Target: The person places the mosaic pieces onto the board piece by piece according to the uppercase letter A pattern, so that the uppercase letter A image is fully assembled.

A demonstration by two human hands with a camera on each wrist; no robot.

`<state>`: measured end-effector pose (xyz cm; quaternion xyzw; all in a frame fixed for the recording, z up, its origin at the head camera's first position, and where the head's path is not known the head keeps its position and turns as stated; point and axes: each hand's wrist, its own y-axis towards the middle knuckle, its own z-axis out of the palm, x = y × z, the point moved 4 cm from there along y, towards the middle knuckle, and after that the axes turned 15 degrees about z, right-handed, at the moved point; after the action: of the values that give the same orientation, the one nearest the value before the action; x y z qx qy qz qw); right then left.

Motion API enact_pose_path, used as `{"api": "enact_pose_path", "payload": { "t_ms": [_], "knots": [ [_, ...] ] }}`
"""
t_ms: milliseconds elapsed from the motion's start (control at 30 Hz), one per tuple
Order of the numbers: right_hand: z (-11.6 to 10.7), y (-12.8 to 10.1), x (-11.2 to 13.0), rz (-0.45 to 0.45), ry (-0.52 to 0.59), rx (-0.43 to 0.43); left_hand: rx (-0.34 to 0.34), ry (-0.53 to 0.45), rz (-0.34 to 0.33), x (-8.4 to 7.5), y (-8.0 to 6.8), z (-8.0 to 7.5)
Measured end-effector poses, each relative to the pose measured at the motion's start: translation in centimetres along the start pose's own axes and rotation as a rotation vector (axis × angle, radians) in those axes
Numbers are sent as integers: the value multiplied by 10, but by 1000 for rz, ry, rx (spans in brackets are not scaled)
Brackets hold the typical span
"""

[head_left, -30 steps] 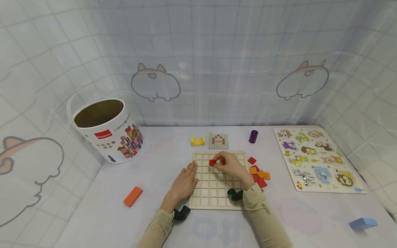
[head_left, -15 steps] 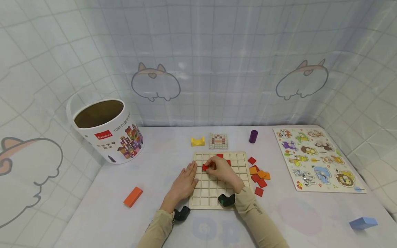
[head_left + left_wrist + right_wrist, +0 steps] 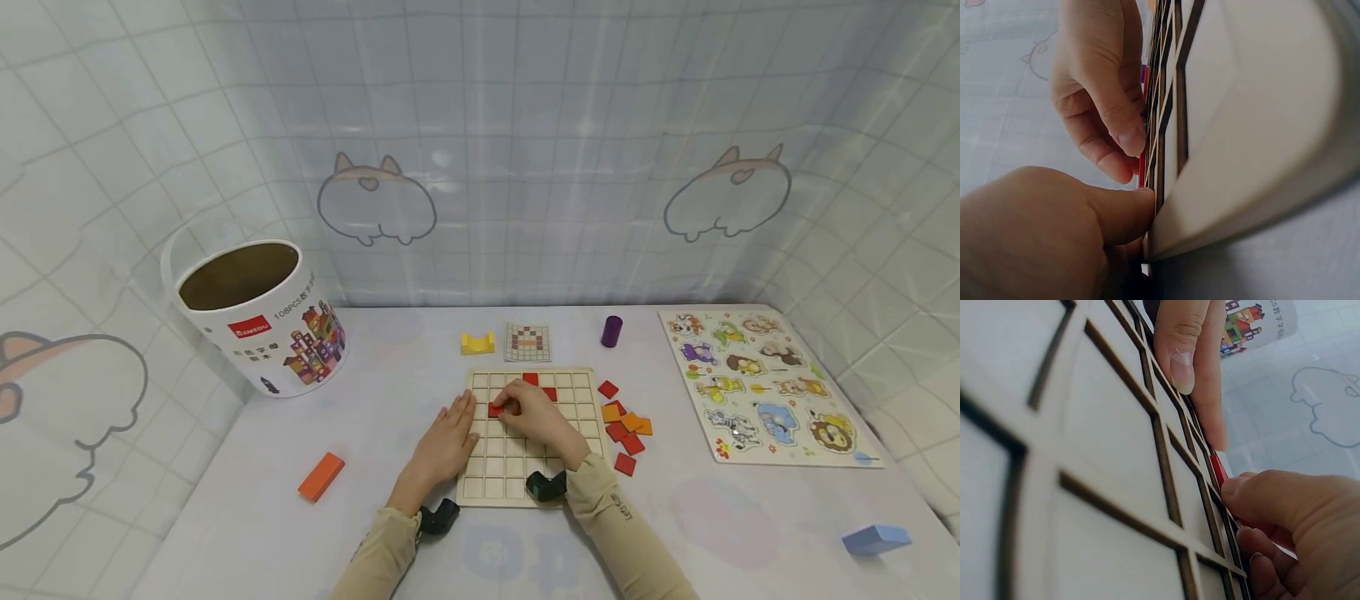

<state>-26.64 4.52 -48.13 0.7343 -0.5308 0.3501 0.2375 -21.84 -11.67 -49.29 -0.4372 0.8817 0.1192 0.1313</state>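
Observation:
A pale wooden grid board (image 3: 496,467) lies on the table. My left hand (image 3: 442,442) rests along its left edge with the fingers extended. Over the upper part of the board, my right hand (image 3: 538,419) holds a small red square tile (image 3: 494,410) between thumb and fingers, right at a cell near the left side. In the right wrist view, the thumb tip sits against the red tile (image 3: 1218,469), low at the grid. Two other red tiles lie in cells: one in the top row (image 3: 531,378), one a row lower to the right (image 3: 550,393).
Loose red tiles (image 3: 625,464) and orange tiles (image 3: 643,426) lie right of the board. Behind it are a pattern card (image 3: 528,342), a yellow block (image 3: 477,343) and a purple cylinder (image 3: 612,332). A white bucket (image 3: 262,350), orange block (image 3: 321,477), animal puzzle (image 3: 750,392) and blue block (image 3: 876,540) surround these.
My right hand has moved left and slightly nearer with the red tile, coming to a cell by the board's left side. Two placed red tiles have come into sight. My left hand has stayed put.

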Motion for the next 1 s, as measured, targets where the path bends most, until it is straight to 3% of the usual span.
{"api": "enact_pose_path", "payload": {
  "t_ms": [233,467,733,1000],
  "knots": [
    [-9,1,-4,16,37,-13,-2,-5,0,-2,1,-1],
    [-52,-7,-15,90,167,-107,-4,-8,-13,-2,1,0],
    [-96,-22,-50,199,235,-244,7,-4,-15,-3,1,1],
    [-125,-34,-85,287,289,-358,6,1,-16,0,1,2]
  ]
}}
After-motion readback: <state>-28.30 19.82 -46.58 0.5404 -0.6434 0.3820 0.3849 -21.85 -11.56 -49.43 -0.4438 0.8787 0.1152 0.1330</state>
